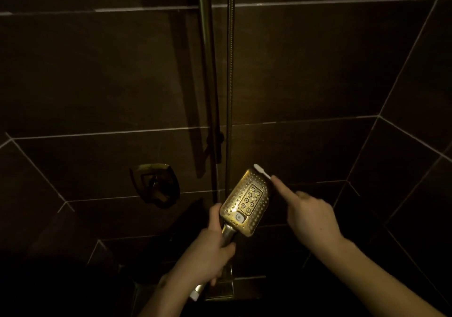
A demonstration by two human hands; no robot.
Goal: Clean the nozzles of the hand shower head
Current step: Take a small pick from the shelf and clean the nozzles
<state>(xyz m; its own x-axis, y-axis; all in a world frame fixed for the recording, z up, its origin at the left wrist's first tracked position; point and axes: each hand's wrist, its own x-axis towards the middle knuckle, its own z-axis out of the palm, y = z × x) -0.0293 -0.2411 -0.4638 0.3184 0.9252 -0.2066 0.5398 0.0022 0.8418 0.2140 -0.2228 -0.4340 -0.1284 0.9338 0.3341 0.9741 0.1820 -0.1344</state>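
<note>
Dark brown tiles (97, 72) with pale grout lines cover the shower wall, dimly lit. On the left part of that wall sits a brass-toned mixer handle (155, 185), mounted flat against the tile. Right of it a metal riser rail (208, 72) runs up the wall, and just beside the rail a ribbed shower hose (229, 72) hangs straight down.

Below these, the left hand (210, 248) has its grip wrapped fully around the handle of the hand shower head (247, 203), fingers curled closed on the stem and the thumb lying up along the head's left edge. The rectangular, gold-coloured head is tilted with its far end leaning to the right, and its nozzle face is turned toward the camera: rows of small nozzles surround a darker centre panel with larger round nozzles and a pale button near the handle end.

At the head's upper right corner a white toothbrush (262, 171) touches the edge. The right hand (310, 215) holds it, index finger stretched out along the brush shaft and the other fingers folded in; most of the brush handle is hidden inside that grip.
</note>
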